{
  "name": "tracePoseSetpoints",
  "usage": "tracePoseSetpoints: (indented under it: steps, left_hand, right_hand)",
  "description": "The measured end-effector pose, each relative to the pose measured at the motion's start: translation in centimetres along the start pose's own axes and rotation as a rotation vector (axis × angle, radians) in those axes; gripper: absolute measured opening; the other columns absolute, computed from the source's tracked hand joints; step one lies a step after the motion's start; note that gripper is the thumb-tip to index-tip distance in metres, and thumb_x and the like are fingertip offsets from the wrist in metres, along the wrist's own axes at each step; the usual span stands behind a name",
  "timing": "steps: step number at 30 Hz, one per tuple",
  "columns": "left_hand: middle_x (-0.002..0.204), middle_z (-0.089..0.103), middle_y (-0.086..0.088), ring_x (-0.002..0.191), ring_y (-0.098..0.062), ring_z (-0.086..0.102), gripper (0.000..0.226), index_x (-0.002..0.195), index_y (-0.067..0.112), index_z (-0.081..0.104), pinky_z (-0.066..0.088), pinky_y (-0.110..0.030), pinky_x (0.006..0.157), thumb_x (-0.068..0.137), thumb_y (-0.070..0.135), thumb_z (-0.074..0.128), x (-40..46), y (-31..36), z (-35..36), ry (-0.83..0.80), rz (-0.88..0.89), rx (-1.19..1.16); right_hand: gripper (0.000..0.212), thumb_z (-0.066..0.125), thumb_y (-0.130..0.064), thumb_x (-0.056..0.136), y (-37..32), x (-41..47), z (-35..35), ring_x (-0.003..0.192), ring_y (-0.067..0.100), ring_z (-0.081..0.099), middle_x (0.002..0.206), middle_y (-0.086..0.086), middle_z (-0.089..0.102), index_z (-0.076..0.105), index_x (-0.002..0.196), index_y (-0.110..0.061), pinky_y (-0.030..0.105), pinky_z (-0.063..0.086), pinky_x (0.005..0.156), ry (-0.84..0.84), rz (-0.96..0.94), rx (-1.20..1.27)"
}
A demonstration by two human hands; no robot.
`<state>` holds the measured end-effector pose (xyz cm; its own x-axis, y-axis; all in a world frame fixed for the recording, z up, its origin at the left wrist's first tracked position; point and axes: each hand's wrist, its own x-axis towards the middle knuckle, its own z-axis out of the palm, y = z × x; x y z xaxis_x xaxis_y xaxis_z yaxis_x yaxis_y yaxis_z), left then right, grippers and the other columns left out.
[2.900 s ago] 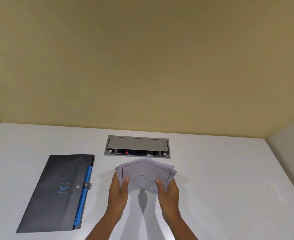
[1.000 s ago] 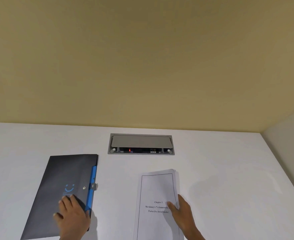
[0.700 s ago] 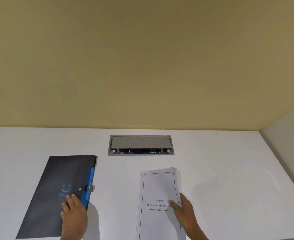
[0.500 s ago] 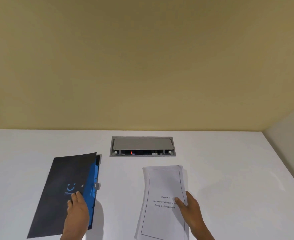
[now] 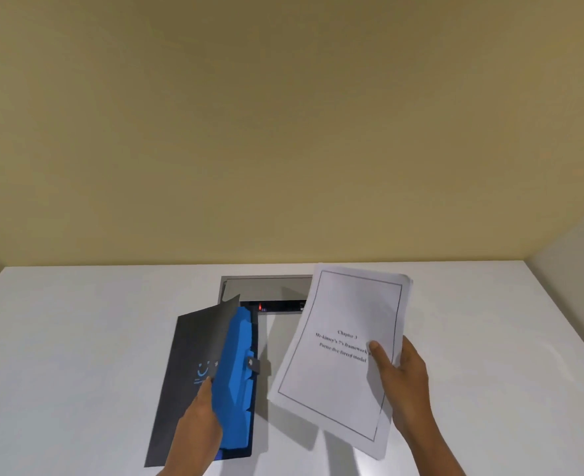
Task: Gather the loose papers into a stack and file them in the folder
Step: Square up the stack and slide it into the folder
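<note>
The paper stack (image 5: 338,369) is white, with a printed title page on top, and is lifted off the white table (image 5: 77,338), tilted. My right hand (image 5: 400,372) grips its right edge, thumb on the top sheet. To its left lies the dark grey folder (image 5: 187,359) with a blue smiley logo. My left hand (image 5: 198,417) holds the folder's front cover raised along its right edge, exposing blue tabbed dividers (image 5: 237,372) inside and a small grey clasp tab (image 5: 254,365).
A grey recessed cable box (image 5: 266,292) is set into the table at the back centre, partly behind the papers. A beige wall rises behind the table. A pale side wall (image 5: 575,249) stands at the right.
My right hand has lifted the paper stack off the table and tilted it toward the folder. My left hand has raised the folder cover further, showing more of the blue dividers.
</note>
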<state>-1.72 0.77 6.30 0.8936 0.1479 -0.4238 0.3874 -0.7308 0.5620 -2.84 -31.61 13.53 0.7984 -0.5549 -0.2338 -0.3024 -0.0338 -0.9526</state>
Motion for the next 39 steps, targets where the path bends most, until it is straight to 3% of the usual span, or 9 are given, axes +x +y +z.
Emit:
tracePoseSetpoints:
  steps: [3, 5, 7, 9, 11, 14, 19, 27, 39]
  left_hand:
    - [0.103, 0.063, -0.005, 0.082, -0.015, 0.055, 0.049, 0.145, 0.039, 0.038, 0.05, -0.025, 0.087, 0.105, 0.011, 0.042, -0.3, 0.6, 1.0, -0.05, 0.064, 0.006]
    - [0.087, 0.056, 0.002, 0.071, -0.01, 0.055, 0.06, 0.157, 0.031, 0.029, 0.05, -0.018, 0.074, 0.103, 0.008, 0.044, -0.5, 1.3, 1.3, -0.055, 0.067, 0.035]
    - [0.11, 0.066, -0.006, 0.091, -0.017, 0.064, 0.064, 0.16, 0.021, 0.025, 0.054, -0.024, 0.085, 0.101, 0.003, 0.044, -0.8, 2.1, 1.9, -0.041, 0.095, 0.008]
    - [0.146, 0.054, -0.011, 0.124, -0.026, 0.058, 0.062, 0.16, 0.016, 0.024, 0.044, -0.03, 0.109, 0.103, 0.004, 0.044, -1.1, 2.9, 2.3, -0.042, 0.082, -0.02]
    - [0.155, 0.046, -0.008, 0.134, -0.028, 0.052, 0.06, 0.16, 0.018, 0.024, 0.035, -0.032, 0.117, 0.104, 0.006, 0.044, -1.4, 3.7, 2.7, -0.035, 0.052, -0.061]
    - [0.156, 0.045, -0.006, 0.138, -0.03, 0.05, 0.056, 0.159, 0.019, 0.029, 0.033, -0.038, 0.12, 0.106, 0.009, 0.041, -1.7, 4.6, 3.1, -0.053, 0.038, -0.091]
    - [0.16, 0.042, -0.005, 0.142, -0.031, 0.047, 0.055, 0.159, 0.022, 0.029, 0.033, -0.042, 0.119, 0.106, 0.011, 0.04, -1.4, 4.7, 3.5, -0.064, 0.052, -0.111]
    - [0.149, 0.053, -0.01, 0.13, -0.033, 0.055, 0.054, 0.159, 0.022, 0.029, 0.046, -0.045, 0.113, 0.107, 0.01, 0.034, -1.7, 5.6, 3.4, -0.082, 0.022, -0.187]
    - [0.151, 0.051, -0.01, 0.133, -0.033, 0.054, 0.05, 0.155, 0.02, 0.036, 0.043, -0.05, 0.111, 0.105, 0.018, 0.044, -1.9, 5.9, 3.7, -0.099, -0.003, -0.214]
  right_hand:
    - [0.021, 0.071, -0.018, 0.098, -1.6, 0.3, 0.8, 0.081, -0.011, 0.072, 0.1, -0.018, 0.075, 0.067, 0.108, -0.036, 0.013, 0.056, 0.064, 0.0, -0.067, -0.001]
    - [0.017, 0.071, -0.018, 0.099, -2.4, 0.6, 1.7, 0.079, -0.009, 0.072, 0.098, -0.015, 0.075, 0.067, 0.106, -0.033, 0.01, 0.055, 0.062, 0.001, -0.099, -0.013]
    - [0.012, 0.07, -0.018, 0.099, -2.7, 0.8, 2.7, 0.078, -0.006, 0.072, 0.098, -0.01, 0.076, 0.068, 0.108, -0.026, 0.01, 0.055, 0.062, -0.008, -0.13, -0.042]
    - [0.011, 0.069, -0.016, 0.1, -2.6, 1.0, 3.6, 0.078, -0.005, 0.072, 0.098, -0.006, 0.076, 0.068, 0.111, -0.018, 0.011, 0.054, 0.061, -0.027, -0.16, -0.089]
    - [0.016, 0.066, -0.019, 0.102, -2.4, 0.9, 4.3, 0.08, 0.0, 0.073, 0.102, -0.002, 0.077, 0.066, 0.117, -0.014, 0.011, 0.054, 0.061, -0.063, -0.187, -0.161]
    - [0.026, 0.061, -0.027, 0.105, -2.0, 0.5, 5.0, 0.086, 0.002, 0.072, 0.113, -0.002, 0.075, 0.06, 0.128, -0.016, 0.011, 0.056, 0.06, -0.124, -0.22, -0.278]
    - [0.022, 0.059, -0.025, 0.105, -1.5, -0.2, 5.4, 0.084, -0.007, 0.066, 0.113, -0.007, 0.07, 0.057, 0.126, -0.018, 0.004, 0.053, 0.06, -0.2, -0.25, -0.385]
    - [0.015, 0.06, -0.024, 0.104, 0.1, -0.8, 6.3, 0.089, 0.009, 0.071, 0.117, -0.005, 0.075, 0.059, 0.118, -0.018, 0.012, 0.055, 0.066, -0.279, -0.226, -0.511]
    - [0.019, 0.059, -0.026, 0.104, 0.4, 0.2, 9.5, 0.102, 0.019, 0.074, 0.125, 0.002, 0.071, 0.057, 0.121, -0.016, 0.023, 0.063, 0.078, -0.317, -0.226, -0.6]
